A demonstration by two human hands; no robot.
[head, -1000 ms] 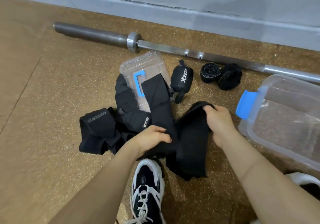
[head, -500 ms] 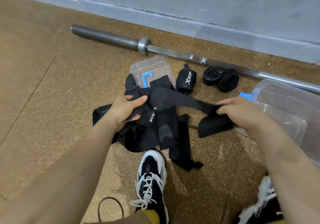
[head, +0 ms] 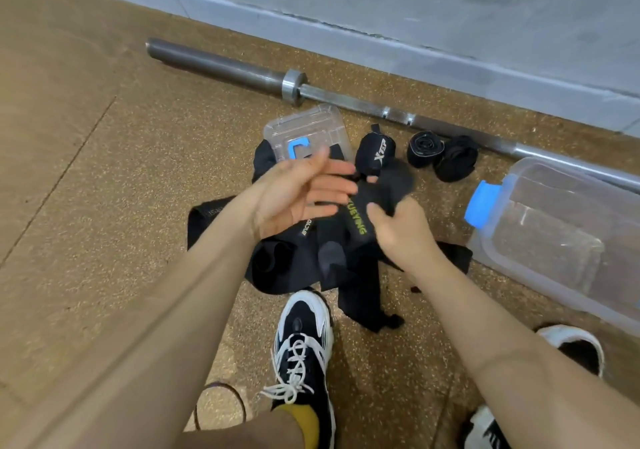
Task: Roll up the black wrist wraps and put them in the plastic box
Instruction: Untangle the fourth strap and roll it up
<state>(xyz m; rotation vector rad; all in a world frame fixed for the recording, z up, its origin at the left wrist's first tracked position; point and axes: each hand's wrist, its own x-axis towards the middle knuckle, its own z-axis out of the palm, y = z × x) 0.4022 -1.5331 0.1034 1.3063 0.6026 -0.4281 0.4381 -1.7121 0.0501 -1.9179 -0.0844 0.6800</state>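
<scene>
The right hand [head: 398,232] is pinching a black wrist wrap [head: 356,220] with green lettering, just above the floor. The left hand [head: 298,195] is hovering beside it, fingers spread, holding nothing. Loose wraps [head: 277,265] are lying heaped beneath, with the clear plastic box [head: 561,206] standing open to the right. The wrap looks soft, light and floppy, so gripping one end and rolling tightly seems best.

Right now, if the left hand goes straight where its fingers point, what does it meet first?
Likely the raised end of the black wrist wrap with green lettering, gripped by the right hand. The left hand points straight at it; depth is unclear.
</scene>
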